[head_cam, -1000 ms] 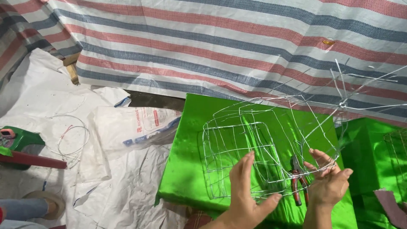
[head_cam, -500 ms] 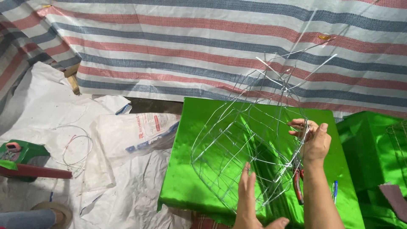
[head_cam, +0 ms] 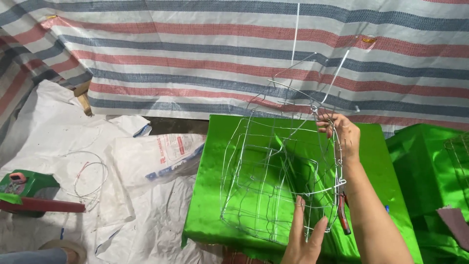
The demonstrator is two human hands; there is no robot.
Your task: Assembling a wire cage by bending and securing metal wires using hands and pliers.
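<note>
Wire frame (head_cam: 281,181) sits tilted over green foil sheet (head_cam: 220,215), right of centre. Right hand (head_cam: 342,134) grips the far upper wires, fingers closed round them. Left hand (head_cam: 305,234) steadies the near edge, fingers spread, flat against it. Red-handled pliers (head_cam: 343,215) lie just right. Step judged: positioning the frame; next move calls for a steady hold.

one wire frame (head_cam: 278,176), two green boxes (head_cam: 215,215), one pliers (head_cam: 343,215)
</note>
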